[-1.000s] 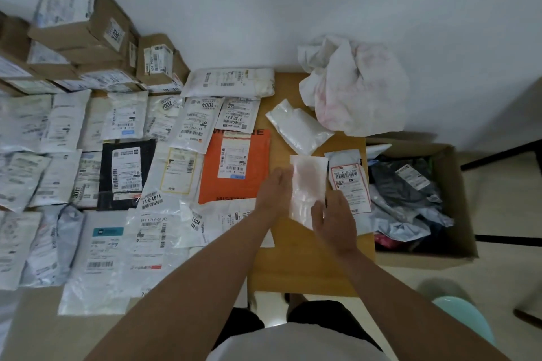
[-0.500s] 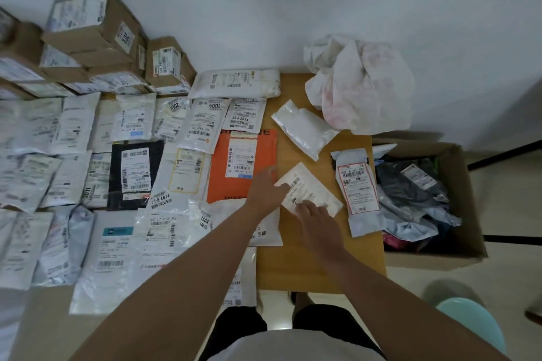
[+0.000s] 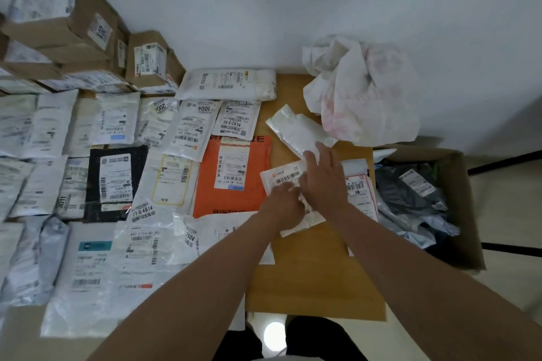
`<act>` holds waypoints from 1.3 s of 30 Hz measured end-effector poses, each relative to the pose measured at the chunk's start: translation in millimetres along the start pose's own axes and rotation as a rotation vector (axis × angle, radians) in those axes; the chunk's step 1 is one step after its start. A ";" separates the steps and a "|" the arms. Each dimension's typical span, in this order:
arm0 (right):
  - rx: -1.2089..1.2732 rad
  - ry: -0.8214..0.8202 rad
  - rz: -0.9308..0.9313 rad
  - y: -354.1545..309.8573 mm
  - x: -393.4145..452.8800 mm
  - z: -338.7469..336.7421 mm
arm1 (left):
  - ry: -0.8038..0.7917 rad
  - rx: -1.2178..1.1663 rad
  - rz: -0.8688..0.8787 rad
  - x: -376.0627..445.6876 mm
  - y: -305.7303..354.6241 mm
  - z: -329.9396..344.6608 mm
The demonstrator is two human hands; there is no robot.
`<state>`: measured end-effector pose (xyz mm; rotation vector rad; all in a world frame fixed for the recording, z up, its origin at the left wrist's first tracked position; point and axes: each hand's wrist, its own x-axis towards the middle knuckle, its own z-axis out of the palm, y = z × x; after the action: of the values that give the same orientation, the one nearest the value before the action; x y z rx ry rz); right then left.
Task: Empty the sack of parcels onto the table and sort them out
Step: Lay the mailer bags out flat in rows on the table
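Note:
A small white parcel (image 3: 281, 176) lies label up on the wooden table (image 3: 311, 281), just right of an orange parcel (image 3: 231, 184). My left hand (image 3: 283, 206) is curled on its lower half. My right hand (image 3: 325, 182) lies flat across its right side with fingers spread, the fingertips touching a blank white pouch (image 3: 297, 132) behind it. The crumpled, empty-looking white sack (image 3: 363, 91) sits at the table's back right corner against the wall. Under my right wrist a white parcel with a red-edged label (image 3: 362, 193) is partly hidden.
Rows of labelled white, grey and black parcels (image 3: 111, 184) cover the table's left side. Brown cardboard boxes (image 3: 88, 38) are stacked at the back left. An open cardboard box (image 3: 466, 184) holding dark bagged parcels stands on the floor to the right.
The small parcel, held up with its blank side showing, was turned and laid down label up. My right hand has moved forward over it to the blank pouch.

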<state>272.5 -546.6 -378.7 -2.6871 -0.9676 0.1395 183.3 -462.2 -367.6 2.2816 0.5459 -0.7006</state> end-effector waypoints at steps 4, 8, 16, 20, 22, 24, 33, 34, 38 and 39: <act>-0.041 -0.312 0.097 -8.6 46.8 7.0 | -0.072 0.101 0.026 5.8 1.3 8.8; 0.172 -0.362 0.369 -12.0 71.3 22.0 | -0.054 0.073 0.057 11.8 -3.9 10.5; 0.777 -0.074 0.545 -29.9 83.9 15.0 | -0.079 0.029 0.054 15.5 -6.9 4.4; 0.997 -0.087 0.640 -46.6 93.0 15.1 | -0.114 0.060 0.055 15.8 -7.1 3.1; 1.021 -0.098 0.677 -53.3 97.9 17.8 | -0.123 0.071 0.063 15.9 -8.2 -0.5; 1.006 -0.078 0.695 -57.0 102.7 19.5 | -0.140 0.079 0.065 15.9 -6.6 -4.7; 1.206 -0.039 1.137 -54.3 117.5 32.5 | -0.154 0.090 0.071 19.6 -6.5 -6.9; 1.237 -0.024 1.182 -53.0 116.0 33.0 | -0.157 0.102 0.072 20.3 -7.0 -6.6; 1.440 0.110 1.356 -56.6 119.2 26.6 | -0.159 0.102 0.089 21.0 -9.4 -3.7; 1.505 0.148 1.390 -58.3 122.5 23.0 | -0.157 0.082 0.083 20.5 -9.8 -3.8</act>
<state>327.1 -420.4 -383.1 -1.3416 0.9193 0.5893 195.0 -449.0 -382.5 2.2854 0.3533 -0.8654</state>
